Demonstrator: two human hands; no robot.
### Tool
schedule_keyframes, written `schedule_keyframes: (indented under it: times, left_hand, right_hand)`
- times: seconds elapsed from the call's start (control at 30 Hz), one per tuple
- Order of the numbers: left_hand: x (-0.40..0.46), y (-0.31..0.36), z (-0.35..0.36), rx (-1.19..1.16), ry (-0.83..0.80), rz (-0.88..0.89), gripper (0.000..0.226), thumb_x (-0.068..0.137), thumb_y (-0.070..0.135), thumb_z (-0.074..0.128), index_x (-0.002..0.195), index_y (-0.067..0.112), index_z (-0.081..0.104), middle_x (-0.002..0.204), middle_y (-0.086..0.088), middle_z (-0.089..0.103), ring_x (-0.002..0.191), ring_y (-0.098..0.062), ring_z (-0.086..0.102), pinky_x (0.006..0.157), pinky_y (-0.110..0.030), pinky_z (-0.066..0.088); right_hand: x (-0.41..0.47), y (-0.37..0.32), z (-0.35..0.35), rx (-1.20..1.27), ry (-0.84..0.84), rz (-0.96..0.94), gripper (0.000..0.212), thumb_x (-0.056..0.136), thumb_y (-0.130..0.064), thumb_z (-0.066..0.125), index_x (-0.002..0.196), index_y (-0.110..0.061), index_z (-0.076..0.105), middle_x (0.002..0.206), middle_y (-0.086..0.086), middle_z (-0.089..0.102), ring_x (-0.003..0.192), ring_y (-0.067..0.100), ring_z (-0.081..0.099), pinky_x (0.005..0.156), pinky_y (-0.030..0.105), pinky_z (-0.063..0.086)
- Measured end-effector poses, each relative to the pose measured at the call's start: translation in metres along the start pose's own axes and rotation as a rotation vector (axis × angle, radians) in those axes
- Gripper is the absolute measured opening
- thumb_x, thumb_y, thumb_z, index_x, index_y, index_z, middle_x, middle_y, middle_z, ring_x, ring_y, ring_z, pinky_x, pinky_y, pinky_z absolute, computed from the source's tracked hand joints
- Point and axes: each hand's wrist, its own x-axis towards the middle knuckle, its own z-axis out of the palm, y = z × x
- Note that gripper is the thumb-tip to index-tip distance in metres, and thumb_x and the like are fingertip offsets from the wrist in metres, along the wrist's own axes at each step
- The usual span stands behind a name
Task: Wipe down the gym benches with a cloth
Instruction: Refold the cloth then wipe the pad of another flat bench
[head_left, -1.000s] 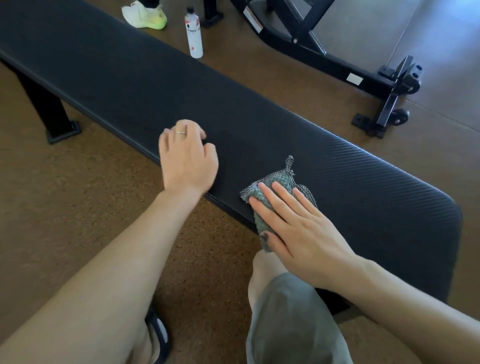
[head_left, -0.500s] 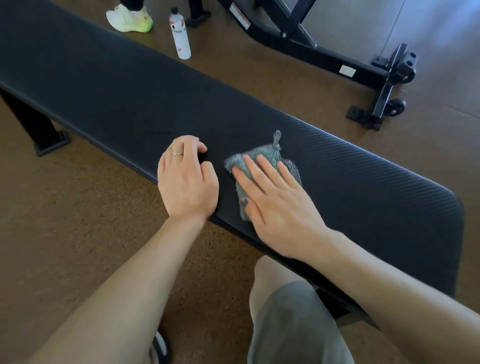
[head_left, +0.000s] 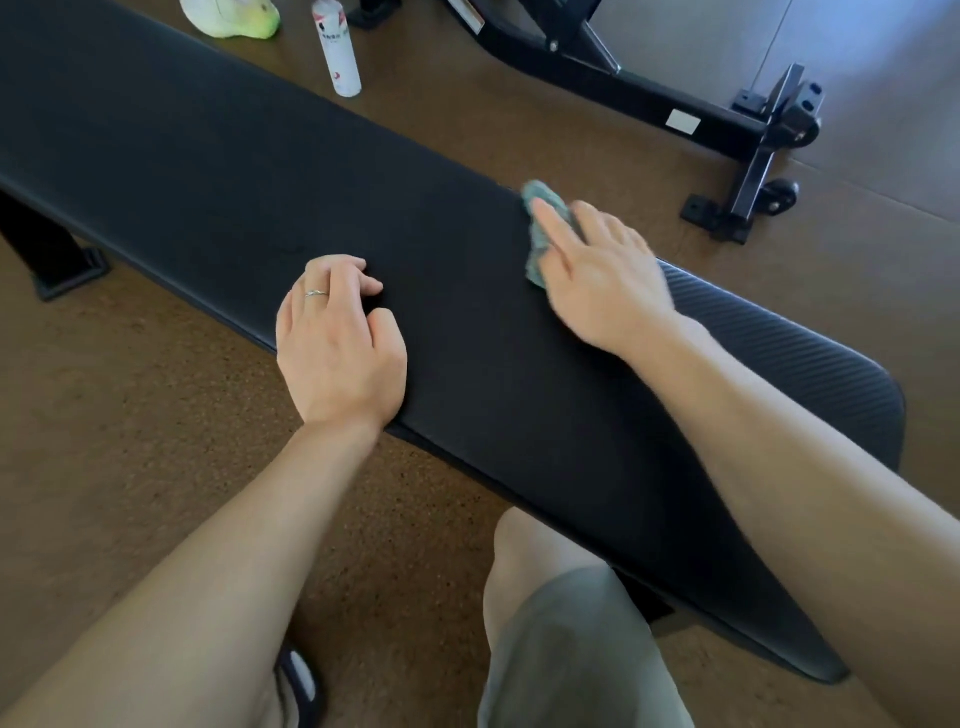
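On the far edge of the black padded bench (head_left: 218, 171), my right hand (head_left: 602, 280) lies flat, fingers straight, pressing the teal cloth (head_left: 540, 228) onto the pad; most of the cloth is hidden under the fingers. My left hand (head_left: 337, 348) rests on the near edge, fingers loosely curled, holding nothing, a ring (head_left: 316, 294) on one finger. On the brown floor (head_left: 130, 426) beyond the bench stand a white spray bottle (head_left: 338, 52) and a yellow-green shoe (head_left: 231, 18), near a black equipment frame (head_left: 675, 111).
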Motion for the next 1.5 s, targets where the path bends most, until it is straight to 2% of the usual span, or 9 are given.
schedule_keyframes:
  times: [0.13,0.3,0.5,0.73,0.83,1.07,1.2,1.33,1.5]
  left_hand:
    - [-0.002,0.001,0.0,-0.006,0.009,0.003,0.025,0.083,0.01,0.043,0.102,0.013,0.06,0.128,0.001,0.06,0.118,-0.022,0.055,0.111,-0.038,0.034]
    - [0.0,0.001,0.002,0.019,0.02,0.001,0.026,0.082,0.011,0.042,0.101,0.012,0.06,0.127,0.002,0.06,0.118,-0.021,0.055,0.113,-0.034,0.03]
    - [0.0,0.001,-0.001,0.038,-0.016,-0.002,0.025,0.083,0.009,0.042,0.102,0.013,0.059,0.127,0.003,0.057,0.119,-0.018,0.052,0.114,-0.036,0.03]
    - [0.0,0.002,-0.001,0.047,-0.025,-0.025,0.025,0.084,0.01,0.042,0.104,0.015,0.057,0.127,0.006,0.055,0.118,-0.017,0.053,0.115,-0.035,0.03]
    - [0.001,0.003,-0.001,0.043,-0.034,-0.019,0.026,0.084,0.012,0.04,0.103,0.015,0.058,0.128,0.005,0.056,0.118,-0.017,0.054,0.115,-0.035,0.031]
    - [0.002,-0.004,0.0,0.025,-0.034,0.036,0.024,0.085,0.014,0.041,0.103,0.016,0.057,0.123,0.002,0.056,0.116,-0.018,0.053,0.113,-0.035,0.031]
    - [0.006,-0.009,-0.006,0.006,-0.105,0.12,0.021,0.088,0.015,0.042,0.105,0.014,0.055,0.121,-0.001,0.056,0.119,-0.022,0.051,0.111,-0.036,0.031]
    - [0.038,-0.058,-0.039,0.104,-0.25,0.417,0.023,0.091,0.015,0.044,0.109,0.014,0.058,0.123,-0.003,0.058,0.116,-0.027,0.054,0.102,-0.042,0.039]
    - [0.106,-0.122,-0.053,0.17,-0.245,0.301,0.02,0.096,0.02,0.042,0.113,0.017,0.052,0.129,-0.007,0.05,0.122,-0.033,0.047,0.11,-0.048,0.033]
  right_hand:
    - [-0.07,0.052,-0.02,0.025,-0.08,0.137,0.053,0.108,-0.039,0.024,0.161,-0.032,0.019,0.158,0.007,0.03,0.142,0.028,0.029,0.119,0.041,0.02]
    - [-0.028,0.02,-0.01,-0.067,-0.085,0.188,0.059,0.106,-0.044,0.02,0.161,-0.024,0.013,0.152,0.016,0.037,0.134,0.038,0.039,0.112,0.049,0.027]
    - [0.053,-0.053,0.001,-0.021,-0.097,-0.006,0.064,0.106,-0.044,0.018,0.162,-0.017,0.007,0.161,0.015,0.026,0.141,0.039,0.032,0.115,0.051,0.025]
    - [-0.123,-0.029,-0.001,-0.003,-0.116,-0.269,0.063,0.104,-0.041,0.017,0.162,-0.017,0.015,0.17,0.01,0.011,0.156,0.032,0.01,0.126,0.052,0.013]
    - [-0.12,-0.025,-0.001,-0.011,-0.145,-0.304,0.062,0.104,-0.042,0.013,0.163,-0.023,0.009,0.171,0.005,0.005,0.157,0.027,0.003,0.127,0.049,0.009]
    - [0.018,-0.065,0.004,-0.01,-0.107,-0.076,0.059,0.107,-0.039,0.016,0.163,-0.024,0.004,0.171,0.005,0.0,0.157,0.029,-0.001,0.126,0.048,0.002]
    - [-0.056,-0.096,0.009,-0.004,-0.075,-0.105,0.061,0.106,-0.04,0.015,0.163,-0.022,0.008,0.171,0.004,0.005,0.157,0.029,0.003,0.127,0.047,0.004]
    - [-0.143,-0.113,0.009,-0.062,-0.154,-0.134,0.067,0.101,-0.051,-0.006,0.163,-0.028,0.001,0.17,-0.003,-0.004,0.157,0.023,-0.008,0.126,0.043,-0.002]
    - [-0.095,-0.139,0.009,-0.077,-0.133,-0.087,0.069,0.097,-0.053,-0.009,0.162,-0.032,-0.003,0.17,-0.006,-0.008,0.156,0.021,-0.012,0.125,0.04,-0.007]
